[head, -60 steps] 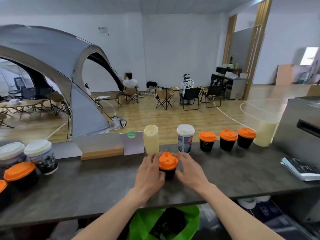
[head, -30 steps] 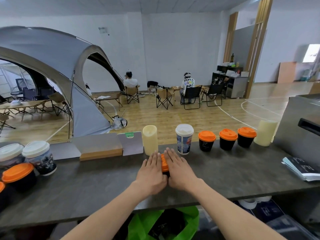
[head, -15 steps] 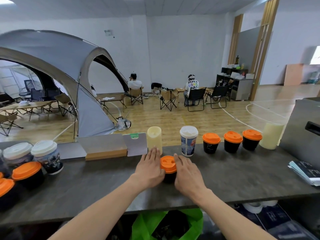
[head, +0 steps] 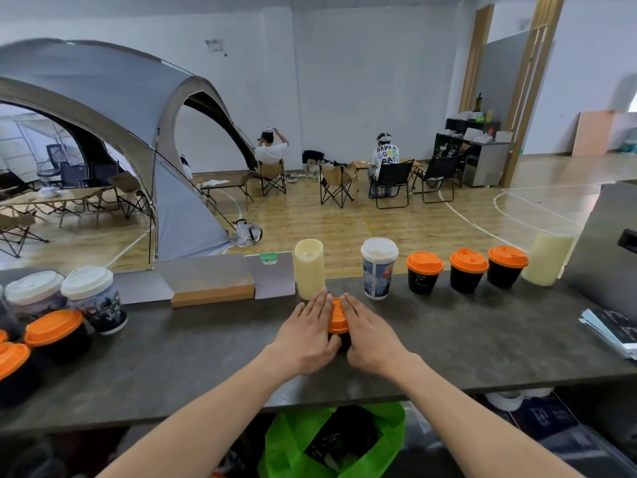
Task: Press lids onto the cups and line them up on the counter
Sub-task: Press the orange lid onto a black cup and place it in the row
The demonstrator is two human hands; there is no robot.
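Both hands lie flat, palms down and fingers stretched, on an orange lid (head: 337,316) that sits on a black cup (head: 339,339) on the grey counter (head: 482,343). The left hand (head: 305,331) covers the lid's left half, the right hand (head: 370,331) its right half; only a narrow strip of orange shows between them, and a sliver of the cup below it. Neither hand is curled round anything: both are spread open, pressing from above.

Just beyond the left hand's fingertips stands a pale cylinder (head: 309,269). Beyond the right hand's fingertips, slightly to its right, stands a tall white-lidded cup (head: 378,272). Farther right of that hand, along the counter's far edge, three black cups with orange lids stand in a row (head: 466,270), apart from one another, and past them a second pale cylinder (head: 546,258).

Well to the left of the left hand, more lidded cups are grouped (head: 51,315): two with white lids behind, orange-lidded black ones in front. At the far right, nearer than the row, lies a stack of booklets (head: 612,327)
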